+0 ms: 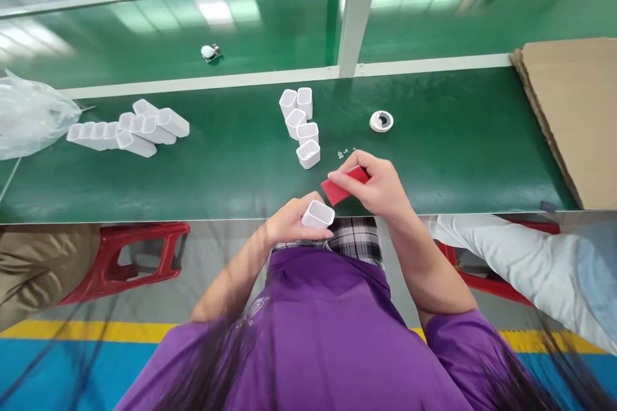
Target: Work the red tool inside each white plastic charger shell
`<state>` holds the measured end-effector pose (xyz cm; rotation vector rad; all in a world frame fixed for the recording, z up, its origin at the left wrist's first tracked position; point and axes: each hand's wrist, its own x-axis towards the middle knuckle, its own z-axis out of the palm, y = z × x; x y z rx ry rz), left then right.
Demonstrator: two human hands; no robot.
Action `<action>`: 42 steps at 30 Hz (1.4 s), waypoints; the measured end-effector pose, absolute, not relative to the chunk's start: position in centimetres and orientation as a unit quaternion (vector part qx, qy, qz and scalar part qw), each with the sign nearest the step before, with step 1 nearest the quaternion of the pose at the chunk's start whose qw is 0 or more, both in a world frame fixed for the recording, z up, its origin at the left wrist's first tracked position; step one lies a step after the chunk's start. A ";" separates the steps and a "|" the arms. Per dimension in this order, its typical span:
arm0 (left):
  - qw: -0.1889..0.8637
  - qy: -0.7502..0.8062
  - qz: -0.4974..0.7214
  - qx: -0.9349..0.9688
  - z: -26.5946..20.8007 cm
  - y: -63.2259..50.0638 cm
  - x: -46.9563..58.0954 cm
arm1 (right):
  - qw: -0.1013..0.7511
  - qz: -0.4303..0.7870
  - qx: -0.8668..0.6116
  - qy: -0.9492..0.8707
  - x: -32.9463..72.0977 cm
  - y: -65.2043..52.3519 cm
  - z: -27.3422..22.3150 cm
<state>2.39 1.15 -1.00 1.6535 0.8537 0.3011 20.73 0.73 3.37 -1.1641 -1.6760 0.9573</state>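
My left hand point(292, 219) is wrapped round a white plastic sleeve point(319, 214), whose open end faces up toward me at the table's front edge. Between the thumb and fingers of my right hand point(378, 183) is a flat red rectangular piece point(337, 191), held just above and right of the sleeve, apart from it. Beyond my hands, several similar white sleeves point(308, 154) stand in a short staggered row. Tiny clear bits point(342, 154) lie on the table by my right fingertips.
More white sleeves point(139, 128) are grouped at the left, beside a clear plastic bag point(33, 115). A tape roll point(381, 121) lies right of centre. Cardboard sheets point(573, 115) cover the right end. A metal post point(357, 13) rises behind. People sit at both sides.
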 end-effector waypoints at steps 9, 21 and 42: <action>0.468 0.332 0.286 0.768 -1.6 0.3 2.8 | 0.458 0.354 -0.546 -0.605 21.8 0.0 2.6; 0.330 0.346 0.341 0.810 -2.2 0.4 3.5 | 0.461 0.313 -0.443 -0.702 21.6 -0.8 2.2; 0.366 0.390 0.299 0.790 -2.1 1.1 3.9 | 0.448 0.402 -0.508 -0.617 21.2 0.2 0.2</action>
